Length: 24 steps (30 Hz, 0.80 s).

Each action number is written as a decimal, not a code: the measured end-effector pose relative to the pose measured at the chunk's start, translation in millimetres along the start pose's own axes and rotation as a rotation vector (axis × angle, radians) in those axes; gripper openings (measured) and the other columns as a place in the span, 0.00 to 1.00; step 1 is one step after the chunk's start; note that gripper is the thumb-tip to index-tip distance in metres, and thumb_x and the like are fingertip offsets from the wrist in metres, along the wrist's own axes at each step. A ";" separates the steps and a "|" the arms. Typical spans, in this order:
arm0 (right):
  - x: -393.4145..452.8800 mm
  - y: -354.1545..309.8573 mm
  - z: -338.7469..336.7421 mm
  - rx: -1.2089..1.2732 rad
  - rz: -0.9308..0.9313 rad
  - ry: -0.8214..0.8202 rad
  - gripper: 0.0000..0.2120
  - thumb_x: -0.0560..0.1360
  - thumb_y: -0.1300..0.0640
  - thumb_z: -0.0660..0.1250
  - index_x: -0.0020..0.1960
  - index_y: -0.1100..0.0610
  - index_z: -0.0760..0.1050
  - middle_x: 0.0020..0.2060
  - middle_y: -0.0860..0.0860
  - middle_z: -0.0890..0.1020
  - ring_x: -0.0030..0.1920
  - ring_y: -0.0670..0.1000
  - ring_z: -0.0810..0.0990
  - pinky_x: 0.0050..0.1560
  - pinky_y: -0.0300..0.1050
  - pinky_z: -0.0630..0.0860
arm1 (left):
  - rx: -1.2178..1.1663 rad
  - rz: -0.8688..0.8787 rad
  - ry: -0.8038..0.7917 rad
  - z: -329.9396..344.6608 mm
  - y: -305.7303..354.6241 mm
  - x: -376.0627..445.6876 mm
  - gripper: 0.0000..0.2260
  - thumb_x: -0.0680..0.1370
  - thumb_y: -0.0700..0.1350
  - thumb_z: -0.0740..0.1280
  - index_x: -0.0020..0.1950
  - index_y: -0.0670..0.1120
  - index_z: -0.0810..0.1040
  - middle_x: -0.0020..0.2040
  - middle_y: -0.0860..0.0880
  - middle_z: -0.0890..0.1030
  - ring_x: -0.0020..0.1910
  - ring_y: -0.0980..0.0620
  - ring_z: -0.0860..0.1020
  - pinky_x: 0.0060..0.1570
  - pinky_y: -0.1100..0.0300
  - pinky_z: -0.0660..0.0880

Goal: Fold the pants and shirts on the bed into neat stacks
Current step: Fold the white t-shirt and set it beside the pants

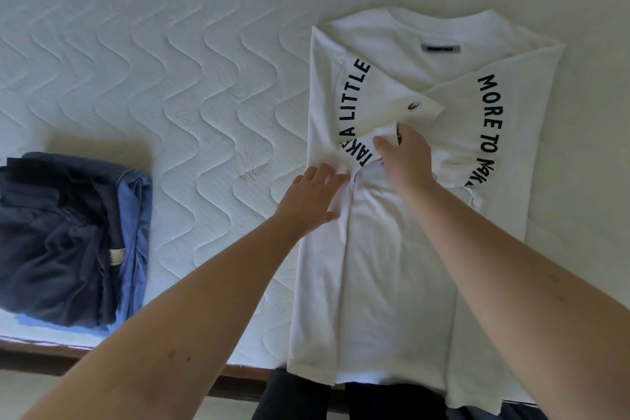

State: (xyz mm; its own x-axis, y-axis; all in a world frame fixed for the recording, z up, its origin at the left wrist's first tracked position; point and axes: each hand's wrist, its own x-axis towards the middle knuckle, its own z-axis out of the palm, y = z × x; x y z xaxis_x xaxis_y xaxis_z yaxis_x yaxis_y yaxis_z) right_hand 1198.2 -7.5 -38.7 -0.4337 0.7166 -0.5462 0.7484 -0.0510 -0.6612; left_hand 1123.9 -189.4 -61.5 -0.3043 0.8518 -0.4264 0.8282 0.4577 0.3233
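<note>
A white T-shirt [392,266] with curved black lettering lies flat on the mattress at the right, both sides folded inward, its hem hanging over the bed's front edge. My right hand [405,155] pinches the folded sleeve's edge near the shirt's middle. My left hand [315,198] rests flat on the left folded panel, fingers extended against the cloth. A folded stack of dark navy and blue denim pants [68,239] sits at the left, near the bed's front edge.
The white quilted mattress [170,61] spreads wide behind and between the two garments. A dark wooden bed frame edge [51,356] runs along the bottom, with pale floor below it.
</note>
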 end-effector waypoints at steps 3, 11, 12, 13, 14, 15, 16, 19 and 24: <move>-2.4 4.7 -0.8 -0.034 0.087 0.003 0.08 0.76 0.53 0.66 0.48 0.59 0.77 0.44 0.55 0.83 0.46 0.57 0.83 0.42 0.40 0.75 | 0.014 -0.008 -0.011 0.8 -0.5 1.5 0.34 0.70 0.54 0.75 0.73 0.52 0.66 0.63 0.46 0.68 0.59 0.47 0.70 0.55 0.53 0.72; -7.6 15.7 -16.1 -0.507 -0.007 -0.030 0.26 0.79 0.36 0.56 0.33 0.55 0.70 0.26 0.52 0.76 0.32 0.56 0.75 0.34 0.45 0.69 | -0.295 -0.123 -0.128 -22.1 -2.6 31.0 0.15 0.76 0.53 0.71 0.59 0.50 0.77 0.55 0.50 0.74 0.54 0.50 0.75 0.53 0.56 0.73; -3.5 11.9 -21.6 -0.584 -0.090 0.078 0.28 0.79 0.35 0.53 0.33 0.55 0.69 0.26 0.50 0.72 0.32 0.56 0.73 0.33 0.45 0.65 | -0.342 -0.126 -0.115 -29.7 -5.0 37.9 0.10 0.78 0.52 0.68 0.55 0.49 0.79 0.50 0.52 0.76 0.50 0.51 0.77 0.50 0.57 0.74; 2.2 8.5 -27.0 -0.589 -0.159 0.169 0.28 0.80 0.35 0.53 0.34 0.55 0.70 0.26 0.50 0.72 0.32 0.56 0.72 0.32 0.45 0.63 | -0.365 -0.135 -0.065 -36.9 -7.2 44.6 0.09 0.80 0.51 0.65 0.52 0.47 0.80 0.46 0.53 0.77 0.47 0.52 0.78 0.47 0.58 0.74; 8.8 3.7 -31.4 -0.538 -0.212 0.233 0.26 0.80 0.36 0.54 0.37 0.56 0.72 0.29 0.50 0.74 0.34 0.57 0.73 0.32 0.45 0.63 | -0.381 -0.153 0.006 -43.9 -9.9 52.1 0.09 0.81 0.49 0.64 0.51 0.46 0.80 0.43 0.52 0.78 0.44 0.52 0.78 0.46 0.56 0.75; 15.8 -1.0 -35.0 -0.481 -0.260 0.284 0.23 0.79 0.38 0.57 0.43 0.56 0.74 0.34 0.51 0.77 0.38 0.57 0.76 0.35 0.47 0.66 | -0.393 -0.173 0.077 -51.2 -12.8 60.0 0.09 0.81 0.48 0.63 0.50 0.45 0.80 0.43 0.51 0.79 0.43 0.51 0.78 0.46 0.55 0.76; 24.3 -3.8 -37.3 -0.458 -0.301 0.323 0.20 0.79 0.40 0.60 0.50 0.57 0.76 0.41 0.52 0.79 0.44 0.57 0.77 0.42 0.49 0.69 | -0.393 -0.182 0.128 -58.3 -15.8 68.1 0.08 0.81 0.46 0.63 0.51 0.45 0.80 0.45 0.49 0.80 0.44 0.49 0.78 0.47 0.55 0.76; 45.9 -11.7 -39.4 -0.616 -0.231 0.248 0.25 0.75 0.43 0.67 0.66 0.58 0.71 0.60 0.57 0.76 0.61 0.60 0.71 0.59 0.53 0.66 | -0.213 -0.140 0.138 -76.1 -29.8 93.2 0.11 0.79 0.45 0.67 0.61 0.46 0.78 0.60 0.47 0.76 0.58 0.47 0.75 0.58 0.53 0.72; 63.8 -21.5 -45.7 -0.715 -0.190 0.103 0.15 0.74 0.50 0.69 0.56 0.58 0.76 0.52 0.57 0.79 0.56 0.60 0.73 0.53 0.51 0.66 | 0.118 -0.053 0.108 -87.8 -53.1 118.8 0.33 0.77 0.55 0.69 0.78 0.52 0.60 0.80 0.47 0.55 0.79 0.47 0.52 0.76 0.49 0.52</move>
State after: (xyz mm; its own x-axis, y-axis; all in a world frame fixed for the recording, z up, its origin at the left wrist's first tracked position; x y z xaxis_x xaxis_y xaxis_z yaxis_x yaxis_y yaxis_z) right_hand 1177.3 71.1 -35.9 -0.5653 0.7313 -0.3815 0.8242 0.5198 -0.2247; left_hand 1002.4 -90.2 -55.1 -0.3922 0.8529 -0.3446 0.8576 0.4745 0.1984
